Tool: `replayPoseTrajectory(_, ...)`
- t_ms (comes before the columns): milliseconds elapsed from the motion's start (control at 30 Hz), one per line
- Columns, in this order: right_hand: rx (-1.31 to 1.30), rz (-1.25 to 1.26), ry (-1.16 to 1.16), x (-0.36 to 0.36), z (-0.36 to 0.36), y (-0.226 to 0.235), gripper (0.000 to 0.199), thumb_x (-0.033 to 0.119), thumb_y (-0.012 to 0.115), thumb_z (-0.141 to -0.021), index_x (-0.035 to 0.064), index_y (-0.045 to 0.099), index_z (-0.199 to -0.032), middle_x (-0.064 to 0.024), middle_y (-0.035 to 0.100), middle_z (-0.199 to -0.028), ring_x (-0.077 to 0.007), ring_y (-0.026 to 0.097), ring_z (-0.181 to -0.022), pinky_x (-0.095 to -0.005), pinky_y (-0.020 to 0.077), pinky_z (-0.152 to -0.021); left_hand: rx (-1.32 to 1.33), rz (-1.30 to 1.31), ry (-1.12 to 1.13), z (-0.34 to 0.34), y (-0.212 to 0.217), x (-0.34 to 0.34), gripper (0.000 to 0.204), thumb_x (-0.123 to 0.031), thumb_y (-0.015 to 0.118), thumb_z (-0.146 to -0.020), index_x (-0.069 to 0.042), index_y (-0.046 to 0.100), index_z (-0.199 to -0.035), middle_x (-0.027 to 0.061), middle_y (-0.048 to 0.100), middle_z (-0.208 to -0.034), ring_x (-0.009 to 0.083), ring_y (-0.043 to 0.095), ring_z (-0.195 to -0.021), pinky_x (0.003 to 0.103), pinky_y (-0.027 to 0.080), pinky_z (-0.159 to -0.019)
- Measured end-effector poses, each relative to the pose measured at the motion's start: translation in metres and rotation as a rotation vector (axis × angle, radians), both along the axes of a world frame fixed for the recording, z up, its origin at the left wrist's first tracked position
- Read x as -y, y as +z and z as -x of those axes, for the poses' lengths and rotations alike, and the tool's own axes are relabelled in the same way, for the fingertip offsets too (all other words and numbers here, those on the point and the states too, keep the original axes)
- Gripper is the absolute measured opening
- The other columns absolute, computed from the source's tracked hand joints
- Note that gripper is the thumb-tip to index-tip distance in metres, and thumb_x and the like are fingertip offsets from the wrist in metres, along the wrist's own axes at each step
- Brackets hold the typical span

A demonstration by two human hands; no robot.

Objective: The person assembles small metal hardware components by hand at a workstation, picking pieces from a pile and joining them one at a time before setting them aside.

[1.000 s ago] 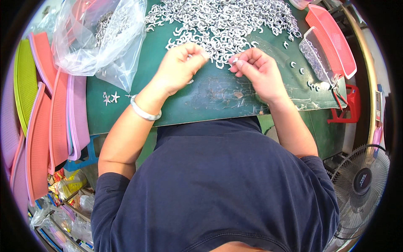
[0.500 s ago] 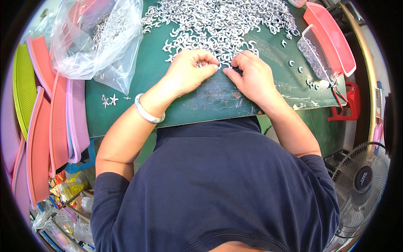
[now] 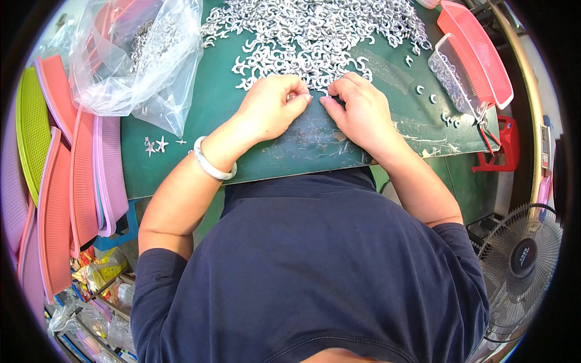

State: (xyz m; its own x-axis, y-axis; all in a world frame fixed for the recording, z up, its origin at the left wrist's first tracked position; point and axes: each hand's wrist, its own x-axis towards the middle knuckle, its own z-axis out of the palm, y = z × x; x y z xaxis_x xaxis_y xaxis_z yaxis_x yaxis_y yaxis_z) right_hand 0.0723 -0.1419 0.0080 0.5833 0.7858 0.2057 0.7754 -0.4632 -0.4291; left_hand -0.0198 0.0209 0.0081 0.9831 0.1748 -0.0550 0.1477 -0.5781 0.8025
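Note:
A large heap of small silvery crescent-shaped metal pieces (image 3: 302, 42) spreads over the green table (image 3: 254, 160). At its near edge my left hand (image 3: 275, 109) is closed, thumb and curled fingers pinched together; what lies inside them is mostly hidden. Just to its right, my right hand (image 3: 361, 112) pinches with thumb and forefinger at a small silvery crescent piece, partly covered by the fingertips. A narrow gap separates the two hands. On my left wrist sits a pale bangle (image 3: 212, 163).
Left stand a clear plastic bag (image 3: 175, 78) of metal pieces, a few star-shaped pieces (image 3: 161, 144) and stacked coloured baskets (image 3: 54, 212). Right are a clear tub (image 3: 448, 78), a pink basket (image 3: 478, 57), loose crescents (image 3: 433, 98), a red stool (image 3: 508, 145) and a fan (image 3: 523, 260).
My left hand has shifted slightly down and left, and my right hand slightly left. Both stay pinched at the edge of the heap.

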Motion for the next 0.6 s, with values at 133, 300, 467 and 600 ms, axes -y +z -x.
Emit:
replayPoseTrajectory(133,-0.035,-0.026,0.018,0.000,-0.002,-0.002,0.010,0.016,0.061,-0.077,0.0061,0.061,-0.080,-0.0079,0.057,-0.084,-0.0267,0.059,-0.082,-0.0367,0.0477,-0.071,-0.129,0.635,0.143,0.010,0.007,-0.005,0.011,-0.016,0.057,-0.087,-0.006,0.058,-0.083,-0.0024,0.054,-0.070,0.0037,0.046,-0.059,0.019,0.038,-0.050)
replayPoseTrajectory(300,-0.109,-0.094,0.045,0.001,-0.004,-0.004,0.006,0.010,0.059,-0.078,0.0056,0.060,-0.081,-0.0084,0.057,-0.083,-0.0273,0.058,-0.082,-0.0369,0.0472,-0.070,-0.110,1.027,0.223,0.023,0.008,-0.015,0.009,-0.014,0.053,-0.089,-0.007,0.055,-0.084,0.0009,0.057,-0.076,0.0051,0.047,-0.059,0.016,0.036,-0.048)
replayPoseTrajectory(467,-0.151,-0.251,0.165,0.000,-0.005,-0.003,0.006,0.007,0.057,-0.079,0.0045,0.057,-0.085,-0.0108,0.057,-0.082,-0.0292,0.058,-0.080,-0.0372,0.0463,-0.069,-0.119,1.144,0.279,0.032,0.012,-0.015,0.005,-0.010,0.051,-0.087,-0.006,0.053,-0.087,0.0056,0.059,-0.082,0.0094,0.054,-0.064,0.018,0.042,-0.050)
replayPoseTrajectory(600,-0.340,-0.258,0.175,-0.002,0.000,0.001,0.010,0.002,0.055,-0.079,0.0035,0.056,-0.089,-0.0120,0.058,-0.084,-0.0264,0.058,-0.073,-0.0338,0.0465,-0.064,-0.101,1.163,0.231,0.034,0.007,-0.013,0.008,-0.008,0.050,-0.085,-0.006,0.054,-0.092,0.0054,0.059,-0.079,0.0103,0.055,-0.064,0.019,0.043,-0.051)
